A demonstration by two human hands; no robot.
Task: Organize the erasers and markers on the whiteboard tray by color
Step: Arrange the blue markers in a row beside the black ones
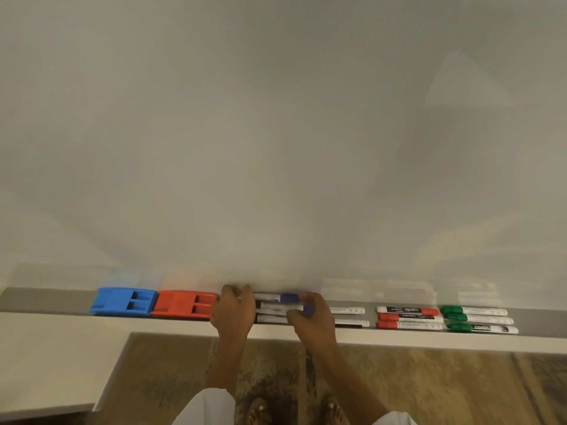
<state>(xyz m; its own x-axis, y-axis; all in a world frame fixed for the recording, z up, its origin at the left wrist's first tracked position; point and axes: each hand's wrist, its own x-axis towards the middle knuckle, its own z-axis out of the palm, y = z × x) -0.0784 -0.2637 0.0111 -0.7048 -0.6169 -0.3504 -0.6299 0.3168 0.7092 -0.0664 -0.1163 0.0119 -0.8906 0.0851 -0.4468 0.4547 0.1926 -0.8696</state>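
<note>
On the whiteboard tray (46,300) lie a blue eraser (122,302) and, touching its right side, a red eraser (184,304). Right of them is a group of blue-capped markers (276,308). My left hand (234,312) rests on the left ends of these markers. My right hand (313,317) pinches the blue cap end of the middle one. Further right lie two black markers (351,317), three red markers (409,318) and three green markers (478,319), each group stacked front to back.
The whiteboard (276,133) fills the upper view. A white ledge (61,357) runs below the tray and widens at the left. Patterned floor and my sandalled feet (294,412) show at the bottom.
</note>
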